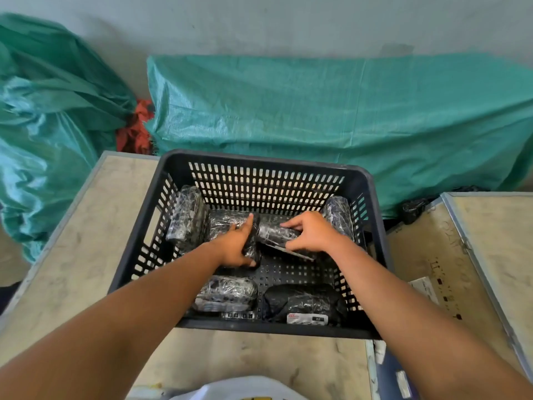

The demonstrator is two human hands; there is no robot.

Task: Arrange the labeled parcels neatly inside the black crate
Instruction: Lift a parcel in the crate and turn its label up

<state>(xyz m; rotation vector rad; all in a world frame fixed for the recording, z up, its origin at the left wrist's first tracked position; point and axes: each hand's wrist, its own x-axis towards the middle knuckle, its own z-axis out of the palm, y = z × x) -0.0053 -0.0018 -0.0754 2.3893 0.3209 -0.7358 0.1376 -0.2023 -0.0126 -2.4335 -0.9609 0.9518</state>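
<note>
A black slotted crate sits on a beige table and holds several black plastic-wrapped parcels. My right hand grips one parcel near the crate's middle, tilted above the floor. My left hand rests on a neighbouring parcel, thumb at its near end, forefinger along its right edge. One parcel leans against the left wall, another stands in the far right corner. Two lie at the near wall: one left, one with a white label right.
Big green woven sacks lie behind the table against the wall, with red cloth between them. A second beige table stands to the right with a gap between. A white bag shows at the bottom edge.
</note>
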